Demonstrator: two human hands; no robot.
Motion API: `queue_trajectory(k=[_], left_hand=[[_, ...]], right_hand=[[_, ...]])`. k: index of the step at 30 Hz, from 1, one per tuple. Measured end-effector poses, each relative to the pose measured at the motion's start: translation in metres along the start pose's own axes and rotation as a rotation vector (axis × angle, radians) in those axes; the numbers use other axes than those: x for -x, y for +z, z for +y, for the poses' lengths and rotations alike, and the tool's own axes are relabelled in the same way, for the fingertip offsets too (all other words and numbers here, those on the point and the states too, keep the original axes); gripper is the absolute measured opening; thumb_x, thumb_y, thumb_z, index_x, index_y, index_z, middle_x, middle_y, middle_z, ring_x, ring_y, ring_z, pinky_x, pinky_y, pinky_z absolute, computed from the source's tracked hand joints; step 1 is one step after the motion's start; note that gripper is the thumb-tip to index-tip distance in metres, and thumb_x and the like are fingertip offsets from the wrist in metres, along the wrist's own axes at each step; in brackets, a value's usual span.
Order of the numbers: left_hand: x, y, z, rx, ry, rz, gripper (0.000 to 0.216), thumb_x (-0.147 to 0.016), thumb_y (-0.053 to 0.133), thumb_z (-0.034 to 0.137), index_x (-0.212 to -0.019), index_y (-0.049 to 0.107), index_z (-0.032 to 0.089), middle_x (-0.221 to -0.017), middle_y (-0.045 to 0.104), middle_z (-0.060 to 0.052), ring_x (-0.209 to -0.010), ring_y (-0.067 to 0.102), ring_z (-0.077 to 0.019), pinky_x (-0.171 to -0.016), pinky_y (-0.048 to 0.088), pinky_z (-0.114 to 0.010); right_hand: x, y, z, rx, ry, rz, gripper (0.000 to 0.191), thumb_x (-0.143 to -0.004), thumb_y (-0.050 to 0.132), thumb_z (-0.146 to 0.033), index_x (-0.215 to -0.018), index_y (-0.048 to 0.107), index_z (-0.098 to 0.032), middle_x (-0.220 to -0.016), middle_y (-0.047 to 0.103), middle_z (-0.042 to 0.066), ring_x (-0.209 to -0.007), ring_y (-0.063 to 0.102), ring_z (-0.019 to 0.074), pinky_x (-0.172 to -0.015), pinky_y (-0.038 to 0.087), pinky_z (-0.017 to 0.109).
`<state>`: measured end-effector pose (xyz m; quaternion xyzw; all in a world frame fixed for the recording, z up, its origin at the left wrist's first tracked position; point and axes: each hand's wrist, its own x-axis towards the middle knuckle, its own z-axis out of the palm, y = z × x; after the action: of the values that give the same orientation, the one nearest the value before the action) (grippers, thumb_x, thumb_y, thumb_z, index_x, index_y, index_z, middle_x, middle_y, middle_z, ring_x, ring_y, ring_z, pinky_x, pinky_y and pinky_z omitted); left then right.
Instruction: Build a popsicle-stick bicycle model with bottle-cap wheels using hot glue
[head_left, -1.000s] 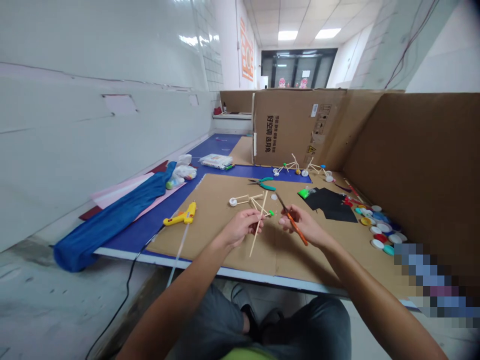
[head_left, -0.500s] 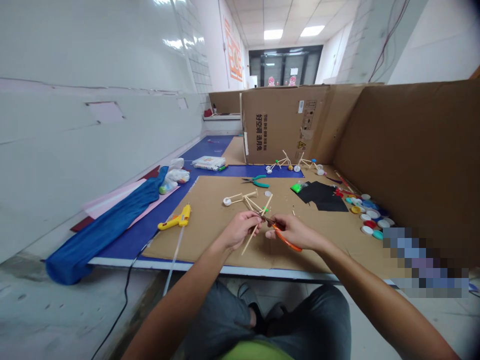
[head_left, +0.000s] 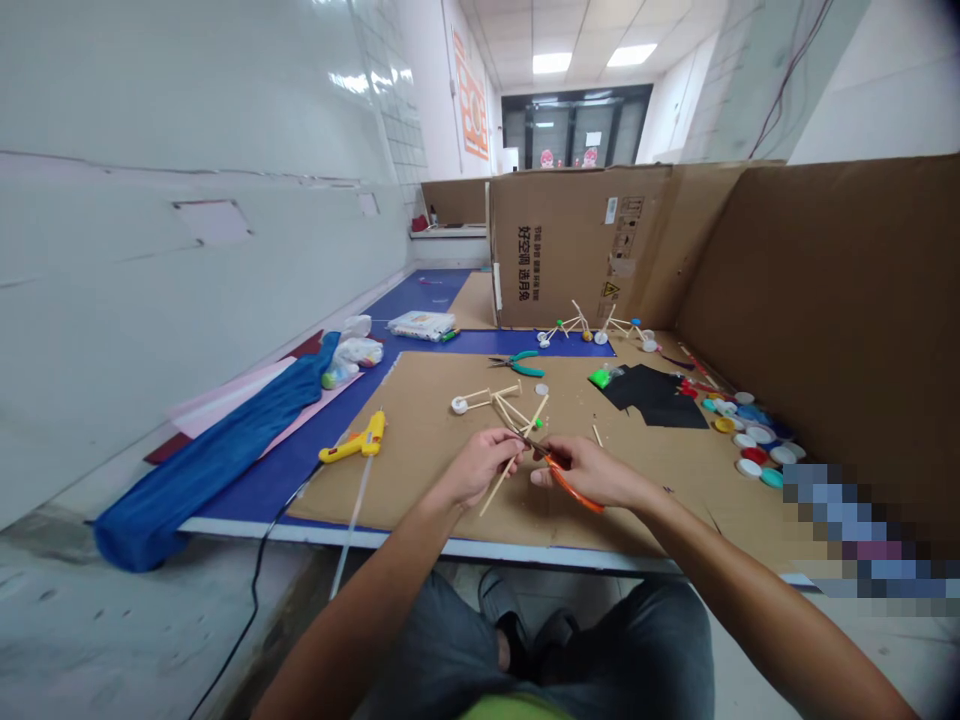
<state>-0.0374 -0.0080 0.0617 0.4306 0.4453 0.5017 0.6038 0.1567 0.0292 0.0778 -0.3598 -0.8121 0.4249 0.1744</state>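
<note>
over the cardboard [head_left: 420, 400], left hand [head_left: 480, 468] holds stick [head_left: 495, 491], right hand [head_left: 596, 472] scissors [head_left: 581, 497] (orange-handled).

Pale left wall [head_left: 195, 95]; lit ceiling panels [head_left: 552, 63]; dark-framed glass [head_left: 553, 135].

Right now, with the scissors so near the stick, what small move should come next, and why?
I would probably squeeze the right hand's grip gently, closing the orange-handled scissors: their blades seem to cross the wooden stick just beyond the left hand's grip, which pinches it. Fingertips are close to the blades, so checking their clearance seems wise.
</note>
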Motion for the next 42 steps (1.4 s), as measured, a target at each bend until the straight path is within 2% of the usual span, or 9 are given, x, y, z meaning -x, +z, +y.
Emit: queue_trajectory(k=[7,13,21,28,35,39,42], left_hand=[[0.007,-0.004,-0.001,-0.029,0.025,0.013,0.02,-0.07,0.075,0.03,-0.075,0.068,0.012,-0.063,0.06,0.001,-0.055,0.051,-0.0072,-0.055,0.038,-0.02],[0.009,-0.003,-0.003,-0.024,0.013,0.019,0.021,-0.068,0.075,0.031,-0.075,0.068,0.012,-0.062,0.06,0.001,-0.054,0.05,-0.0075,-0.055,0.038,-0.021],[0.003,-0.001,-0.001,-0.091,0.012,0.022,0.024,-0.066,0.075,0.034,-0.075,0.068,0.012,-0.062,0.059,0.001,-0.054,0.049,-0.0075,-0.054,0.035,-0.021],[-0.007,0.0,-0.002,-0.116,0.019,-0.007,0.03,-0.067,0.077,0.039,-0.076,0.067,0.013,-0.063,0.059,0.001,-0.054,0.049,-0.0076,-0.055,0.036,-0.021],[-0.016,0.001,-0.005,-0.152,-0.008,-0.012,0.029,-0.071,0.074,0.042,-0.077,0.066,0.014,-0.064,0.058,0.002,-0.053,0.047,-0.0073,-0.054,0.034,-0.021],[-0.021,0.004,-0.009,-0.24,0.013,0.051,0.027,-0.075,0.071,0.041,-0.082,0.066,0.015,-0.067,0.06,0.001,-0.054,0.049,-0.0088,-0.053,0.036,-0.021],[-0.023,0.004,-0.01,-0.419,0.094,0.123,0.023,-0.08,0.065,0.039,-0.082,0.067,0.016,-0.066,0.061,0.001,-0.053,0.048,-0.0097,-0.052,0.034,-0.022]], right_hand=[[0.002,0.007,-0.003,0.03,-0.02,0.017,0.029,-0.077,0.071,-0.044,-0.085,0.062,-0.018,-0.067,0.047,-0.005,-0.062,0.041,0.0129,-0.057,0.032,0.026],[0.004,0.012,-0.002,-0.03,-0.013,0.03,0.022,-0.079,0.068,-0.038,-0.084,0.062,-0.018,-0.066,0.046,-0.005,-0.062,0.04,0.0126,-0.058,0.032,0.025],[0.005,0.008,0.002,-0.106,-0.001,0.025,0.019,-0.08,0.064,-0.036,-0.08,0.06,-0.017,-0.066,0.046,-0.004,-0.063,0.04,0.0124,-0.058,0.032,0.025],[0.001,0.006,0.014,-0.174,-0.004,0.047,0.017,-0.08,0.061,-0.034,-0.08,0.062,-0.017,-0.066,0.048,-0.004,-0.061,0.039,0.012,-0.058,0.033,0.025],[-0.005,0.009,0.03,-0.203,0.01,0.085,0.016,-0.081,0.061,-0.034,-0.077,0.059,-0.018,-0.064,0.043,-0.005,-0.06,0.038,0.0112,-0.057,0.03,0.024],[-0.009,0.008,0.038,-0.208,-0.007,0.128,0.018,-0.081,0.061,-0.035,-0.08,0.061,-0.017,-0.067,0.047,-0.004,-0.062,0.039,0.0116,-0.058,0.031,0.024],[-0.013,0.007,0.041,-0.222,-0.012,0.143,0.017,-0.079,0.062,-0.034,-0.081,0.061,-0.017,-0.068,0.049,-0.004,-0.063,0.04,0.012,-0.058,0.031,0.024]])
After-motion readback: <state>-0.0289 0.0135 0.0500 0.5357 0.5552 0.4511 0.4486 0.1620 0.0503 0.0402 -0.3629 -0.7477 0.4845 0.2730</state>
